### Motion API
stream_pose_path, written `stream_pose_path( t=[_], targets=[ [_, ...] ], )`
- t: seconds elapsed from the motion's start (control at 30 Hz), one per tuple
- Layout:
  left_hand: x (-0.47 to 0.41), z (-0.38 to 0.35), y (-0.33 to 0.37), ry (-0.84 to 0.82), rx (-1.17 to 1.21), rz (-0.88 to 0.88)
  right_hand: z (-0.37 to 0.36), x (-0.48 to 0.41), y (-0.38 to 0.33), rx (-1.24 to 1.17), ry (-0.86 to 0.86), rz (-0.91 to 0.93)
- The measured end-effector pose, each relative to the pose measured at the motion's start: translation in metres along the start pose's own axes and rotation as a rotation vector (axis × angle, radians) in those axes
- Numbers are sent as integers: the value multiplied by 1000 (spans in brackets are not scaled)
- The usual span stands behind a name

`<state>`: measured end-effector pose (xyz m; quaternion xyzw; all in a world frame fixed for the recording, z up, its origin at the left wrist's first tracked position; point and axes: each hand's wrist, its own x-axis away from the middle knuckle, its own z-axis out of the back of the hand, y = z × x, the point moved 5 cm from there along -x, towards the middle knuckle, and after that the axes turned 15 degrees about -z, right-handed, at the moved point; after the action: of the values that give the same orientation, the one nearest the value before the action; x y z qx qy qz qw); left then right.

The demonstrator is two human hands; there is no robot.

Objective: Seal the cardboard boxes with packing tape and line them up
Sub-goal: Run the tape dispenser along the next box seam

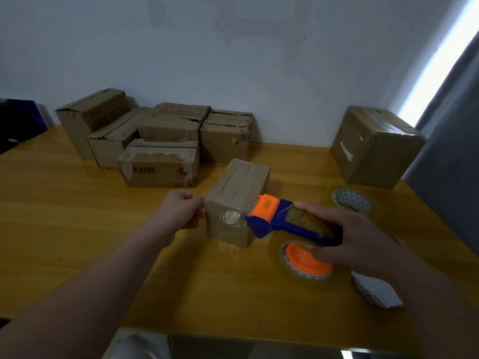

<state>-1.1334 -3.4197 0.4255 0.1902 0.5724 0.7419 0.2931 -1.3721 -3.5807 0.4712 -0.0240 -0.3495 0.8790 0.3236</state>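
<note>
**Taping in progress: one small box under the dispenser, most boxes still waiting.**

Right hand (pixel 355 237) fingers are curled closed around the tape dispenser (pixel 290 224), whose orange nose touches the small box (pixel 237 200) at its near right edge; left hand (pixel 181 211) fingers are bent, pinching that box's left corner. Behind the small box, the box cluster (pixel 160 141) appears ragged and unaligned; a large box (pixel 375 146) stands well right. A spare tape roll (pixel 351 200) lies right of the small box.

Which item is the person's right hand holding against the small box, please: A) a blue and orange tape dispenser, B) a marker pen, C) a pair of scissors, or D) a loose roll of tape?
A: the right hand grips the blue and orange tape dispenser, whose orange head meets the small box.
</note>
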Motion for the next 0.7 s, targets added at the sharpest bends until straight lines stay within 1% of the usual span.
stream_pose_path(
  t=[0.1,0.17,0.23,0.3,0.33,0.4,0.5,0.63,0.7],
  targets=[
    [3,-2,-10,-80,-80,68,-2,0,2,-12,-2,-18],
    [5,-1,-15,-77,-101,75,-2,1,0,-7,4,-18],
    [6,4,-11,29,-33,-10,-3,2,-1,1,8,-17],
    [10,8,1,148,104,-99,-4,2,-1,-10,2,-25],
    [14,6,8,167,155,-131,-4,2,-1,-20,0,-30],
    [22,-1,14,134,182,-168,-5,2,-2,-26,1,-40],
    [31,-10,10,92,177,-153,-7,3,-3,-18,17,-40],
    [35,-12,-3,41,191,-71,-9,4,-4,-84,25,-42],
    [37,-12,-8,-55,138,-12,-9,5,-5,-88,24,-43]
  ],
)
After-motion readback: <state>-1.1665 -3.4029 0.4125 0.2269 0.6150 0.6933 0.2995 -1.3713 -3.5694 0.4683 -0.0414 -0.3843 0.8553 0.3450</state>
